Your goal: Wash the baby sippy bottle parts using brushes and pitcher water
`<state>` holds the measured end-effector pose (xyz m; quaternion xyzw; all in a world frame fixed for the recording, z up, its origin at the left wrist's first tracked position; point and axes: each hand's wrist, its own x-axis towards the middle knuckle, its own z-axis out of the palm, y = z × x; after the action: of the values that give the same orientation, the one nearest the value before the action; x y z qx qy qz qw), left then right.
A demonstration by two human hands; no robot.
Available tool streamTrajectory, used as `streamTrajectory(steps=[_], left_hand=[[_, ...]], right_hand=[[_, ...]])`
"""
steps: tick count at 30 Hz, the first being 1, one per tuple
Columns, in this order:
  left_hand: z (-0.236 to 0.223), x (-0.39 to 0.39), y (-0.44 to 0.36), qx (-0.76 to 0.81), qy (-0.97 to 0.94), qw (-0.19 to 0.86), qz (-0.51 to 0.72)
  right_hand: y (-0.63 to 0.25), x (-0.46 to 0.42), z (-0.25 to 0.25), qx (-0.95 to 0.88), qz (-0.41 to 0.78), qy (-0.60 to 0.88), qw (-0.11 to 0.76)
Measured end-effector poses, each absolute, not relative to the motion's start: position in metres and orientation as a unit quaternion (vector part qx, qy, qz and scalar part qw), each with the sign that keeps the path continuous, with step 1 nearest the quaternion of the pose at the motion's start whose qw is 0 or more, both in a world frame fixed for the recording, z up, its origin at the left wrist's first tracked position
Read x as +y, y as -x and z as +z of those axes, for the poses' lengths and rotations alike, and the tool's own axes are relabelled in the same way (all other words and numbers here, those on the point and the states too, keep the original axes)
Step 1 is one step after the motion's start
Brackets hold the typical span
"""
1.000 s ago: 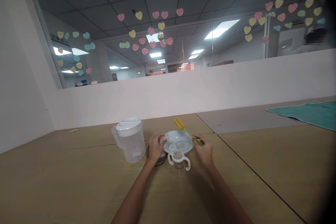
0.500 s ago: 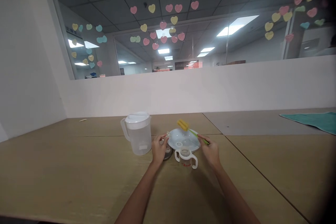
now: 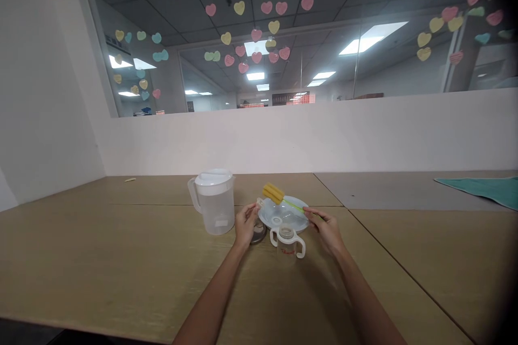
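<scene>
Between the fingertips of my left hand [image 3: 245, 225] is a small pale, see-through piece [image 3: 260, 203], perhaps a bottle nipple; its exact kind is unclear. My right hand [image 3: 327, 229] grips the green handle of a sponge bottle brush [image 3: 273, 193]. The brush's yellow head is raised above a white bowl [image 3: 299, 219], close to the pale piece. A small clear ring-like part shows inside the bowl. In front of it stands a clear baby bottle [image 3: 287, 245] with two white handles and an uncovered mouth. Partly behind my left hand is a dark round dish or lid [image 3: 259, 233].
Left of my hands stands a lidded translucent pitcher [image 3: 217, 205]. A teal cloth [image 3: 481, 190] lies at the far right of the wooden table [image 3: 121, 259]. Behind the table is a low white wall [image 3: 210, 143] with a window above it.
The brush head has moved left, toward the small piece in my left hand, and its handle has become flatter. The view has shifted slightly.
</scene>
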<state>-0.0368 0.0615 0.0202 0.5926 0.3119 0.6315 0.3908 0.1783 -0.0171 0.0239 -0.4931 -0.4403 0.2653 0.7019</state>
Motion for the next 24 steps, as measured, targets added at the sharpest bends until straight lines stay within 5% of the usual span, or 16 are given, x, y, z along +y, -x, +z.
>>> streamTrajectory(steps=[14, 24], left_hand=[[0.021, 0.063, 0.040, 0.313, -0.556, 0.431, 0.638], [0.016, 0.072, 0.043, 0.357, -0.610, 0.337, 0.622]], right_hand=[[-0.176, -0.017, 0.023, -0.418, 0.245, 0.495, 0.721], [-0.175, -0.015, 0.020, -0.399, 0.236, 0.488, 0.740]])
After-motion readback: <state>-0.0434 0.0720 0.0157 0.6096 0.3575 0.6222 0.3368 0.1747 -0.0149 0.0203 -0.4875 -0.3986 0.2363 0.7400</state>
